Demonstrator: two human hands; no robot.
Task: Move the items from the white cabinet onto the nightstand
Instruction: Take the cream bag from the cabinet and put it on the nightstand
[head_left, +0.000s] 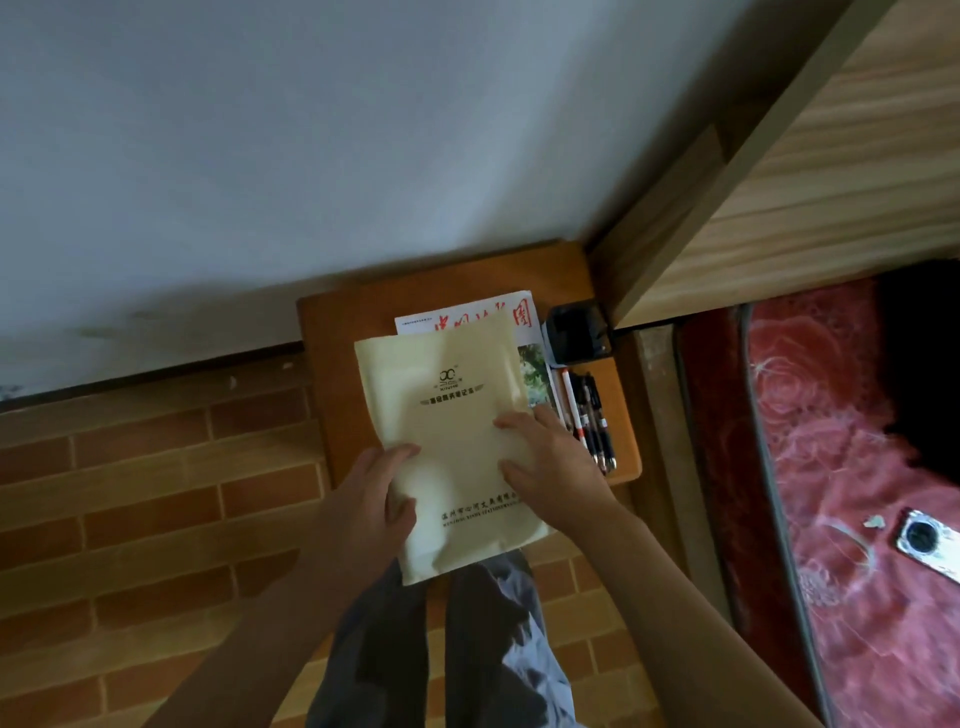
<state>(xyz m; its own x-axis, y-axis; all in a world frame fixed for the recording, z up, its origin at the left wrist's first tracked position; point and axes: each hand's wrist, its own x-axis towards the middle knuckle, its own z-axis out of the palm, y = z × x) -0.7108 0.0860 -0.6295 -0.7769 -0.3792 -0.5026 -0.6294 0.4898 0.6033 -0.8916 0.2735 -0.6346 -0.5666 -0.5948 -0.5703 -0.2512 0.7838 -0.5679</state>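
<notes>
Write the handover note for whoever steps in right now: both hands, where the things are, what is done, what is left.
Left hand: grips the left edge of the cream notebook, thumb on its cover.
Right hand: fingers flat on the cover, pressing.
The notebook lies over a printed paper with red characters on the nightstand, its near end overhanging the front edge.
Already on the nightstand: pens along the right side, a black object at the back right.
Left: push the notebook fully on, let go. The white cabinet is out of view, so check it for more items.
</notes>
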